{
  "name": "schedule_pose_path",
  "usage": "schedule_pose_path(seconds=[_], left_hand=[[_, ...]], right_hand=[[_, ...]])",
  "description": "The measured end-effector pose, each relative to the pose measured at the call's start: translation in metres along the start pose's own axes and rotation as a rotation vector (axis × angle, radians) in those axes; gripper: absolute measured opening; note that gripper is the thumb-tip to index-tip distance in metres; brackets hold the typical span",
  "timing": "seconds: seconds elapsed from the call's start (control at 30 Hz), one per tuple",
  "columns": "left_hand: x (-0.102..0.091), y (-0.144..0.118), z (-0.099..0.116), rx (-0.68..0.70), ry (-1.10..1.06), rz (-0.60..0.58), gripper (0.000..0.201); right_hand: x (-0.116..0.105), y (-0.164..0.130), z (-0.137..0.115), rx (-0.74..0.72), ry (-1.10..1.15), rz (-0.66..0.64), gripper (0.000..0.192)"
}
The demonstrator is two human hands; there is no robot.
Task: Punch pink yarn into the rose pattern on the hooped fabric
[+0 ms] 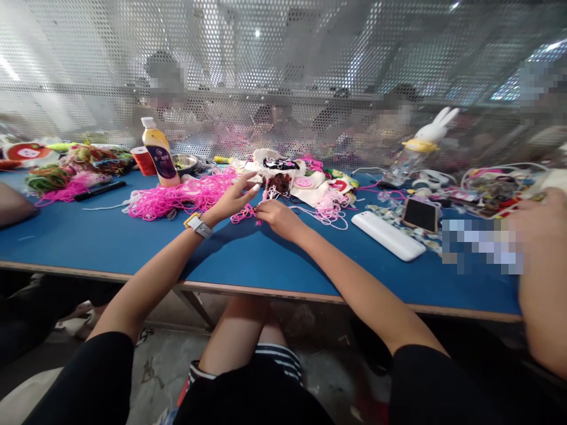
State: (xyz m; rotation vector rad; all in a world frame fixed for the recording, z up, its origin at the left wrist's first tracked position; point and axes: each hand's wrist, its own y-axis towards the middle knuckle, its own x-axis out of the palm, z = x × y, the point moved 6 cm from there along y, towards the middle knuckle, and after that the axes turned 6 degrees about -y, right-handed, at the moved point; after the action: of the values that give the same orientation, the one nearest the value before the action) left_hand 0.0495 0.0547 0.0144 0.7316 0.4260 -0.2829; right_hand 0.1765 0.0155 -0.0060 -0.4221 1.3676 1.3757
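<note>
My left hand (232,200), with a watch (199,225) on its wrist, reaches over the table with fingers apart. Beside it, my right hand (282,218) is closed, fingertips pinched on pink yarn (241,216) lying in loose loops on the blue tabletop. Just beyond both hands sits a heap of white fabric pieces (305,188) with a dark brown yarn bundle (278,184). Pale pink yarn (333,203) spills from the heap's right side. Left of my left hand spreads a large tangle of bright pink yarn (170,199).
A drink bottle (160,154), red thread spool (143,161) and black marker (100,191) stand or lie to the left. Rightward are a white oblong device (388,235), a dark-screened phone (420,214) and a rabbit-topped bottle (419,147). Another person's arm (544,283) rests at far right.
</note>
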Motion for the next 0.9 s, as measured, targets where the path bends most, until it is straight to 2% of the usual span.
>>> schedule_pose_path(seconds=[0.1, 0.17, 0.27, 0.33, 0.43, 0.53, 0.63, 0.73, 0.77, 0.83, 0.9], left_hand=[[0.008, 0.0, -0.019, -0.077, -0.162, 0.062, 0.056], [0.007, 0.0, -0.03, -0.121, -0.172, 0.101, 0.055], [-0.011, 0.001, -0.042, -0.146, -0.012, 0.207, 0.053], [-0.027, 0.002, -0.045, -0.141, 0.12, 0.238, 0.052], [-0.045, 0.003, -0.04, -0.107, 0.246, 0.216, 0.054], [-0.053, 0.001, -0.031, -0.085, 0.312, 0.155, 0.061], [-0.05, -0.003, -0.031, -0.128, 0.325, 0.031, 0.055], [-0.042, -0.005, -0.032, -0.08, 0.42, -0.106, 0.045], [-0.04, -0.005, -0.032, -0.048, 0.458, -0.113, 0.047], [-0.04, -0.004, -0.029, 0.016, 0.536, -0.05, 0.051], [-0.042, -0.002, -0.023, 0.075, 0.614, 0.056, 0.041]], right_hand=[[0.003, 0.001, -0.008, -0.052, -0.033, 0.002, 0.028], [0.004, 0.001, -0.011, -0.07, -0.037, -0.005, 0.028], [0.003, 0.001, -0.011, -0.067, -0.029, 0.009, 0.026], [0.0, -0.001, -0.007, -0.042, -0.014, 0.043, 0.026], [-0.008, -0.005, 0.002, 0.008, 0.047, 0.119, 0.029], [-0.015, -0.012, 0.01, 0.056, 0.156, 0.2, 0.031], [-0.02, -0.017, 0.014, 0.089, 0.224, 0.275, 0.031], [-0.03, -0.022, 0.016, 0.143, 0.271, 0.417, 0.028], [-0.035, -0.023, 0.016, 0.169, 0.305, 0.482, 0.026], [-0.045, -0.024, 0.02, 0.251, 0.411, 0.617, 0.024], [-0.053, -0.025, 0.028, 0.381, 0.569, 0.728, 0.023]])
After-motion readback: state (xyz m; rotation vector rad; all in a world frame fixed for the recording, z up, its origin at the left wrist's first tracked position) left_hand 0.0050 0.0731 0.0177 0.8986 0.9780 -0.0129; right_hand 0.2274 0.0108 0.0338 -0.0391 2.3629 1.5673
